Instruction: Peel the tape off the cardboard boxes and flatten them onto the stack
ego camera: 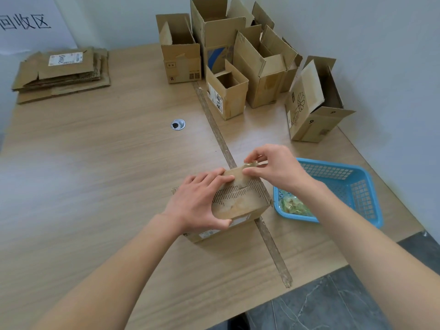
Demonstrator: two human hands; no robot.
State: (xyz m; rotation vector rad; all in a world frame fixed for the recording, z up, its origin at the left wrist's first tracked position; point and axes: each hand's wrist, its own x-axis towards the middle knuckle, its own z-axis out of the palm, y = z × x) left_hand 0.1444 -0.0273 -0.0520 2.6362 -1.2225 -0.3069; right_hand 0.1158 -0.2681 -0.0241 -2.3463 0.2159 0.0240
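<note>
Near the surface's front edge, left hand (pixel 200 201) grips 1 small box (pixel 238 201); right hand (pixel 273 170) fingers pinch tape (pixel 250 165), mid-peel. Next: likely pull it free.

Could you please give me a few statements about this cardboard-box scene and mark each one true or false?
1. The left hand holds the box steady on the table. True.
2. The right hand pinches tape at the box's far edge. True.
3. The blue basket is left of the box. False: it sits on the right.
4. The basket is empty. False: crumpled tape lies in it.
5. The flattened stack lies at the table's far left corner. True.
</note>
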